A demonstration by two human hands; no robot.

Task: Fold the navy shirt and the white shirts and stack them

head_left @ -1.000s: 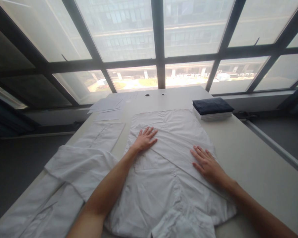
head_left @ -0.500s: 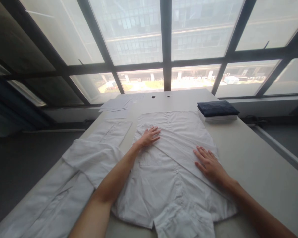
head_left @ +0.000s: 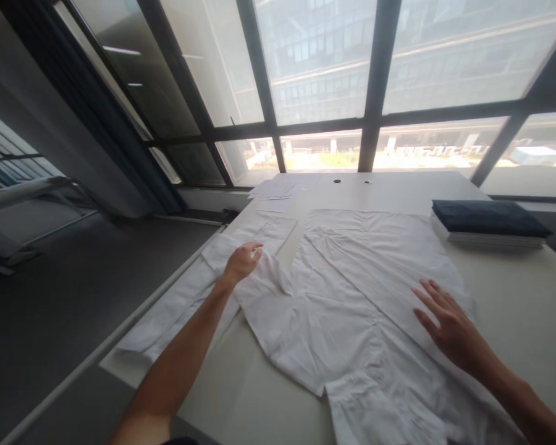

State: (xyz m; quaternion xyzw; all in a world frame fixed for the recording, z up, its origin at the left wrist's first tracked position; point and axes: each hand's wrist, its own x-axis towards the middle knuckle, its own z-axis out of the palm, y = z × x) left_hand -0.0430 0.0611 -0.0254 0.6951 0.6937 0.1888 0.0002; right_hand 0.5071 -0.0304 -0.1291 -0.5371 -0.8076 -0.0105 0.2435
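A white shirt (head_left: 352, 303) lies spread on the table, its collar (head_left: 382, 408) toward me and creases running across its body. At its left side my left hand (head_left: 241, 262) is closed in a pinch on the shirt's sleeve (head_left: 264, 281), which bunches into a fold beneath the fingers. My right hand (head_left: 445, 318) is over the right part of the shirt with its fingers spread; whether it touches the cloth I cannot tell. Under and beside the sleeve, another white garment (head_left: 176, 321) lies along the table's left edge.
A folded dark cloth (head_left: 488, 217) tops a white stack (head_left: 495, 240) at the right. Sheets of paper (head_left: 273, 189) lie at the far left of the white table (head_left: 254, 377). Windows stand behind the table; a dark curtain (head_left: 115, 136) hangs at the left.
My left hand has moved left from the shirt's body to its sleeve and closed there. The right hand stays over the shirt's right part. My view has turned left.
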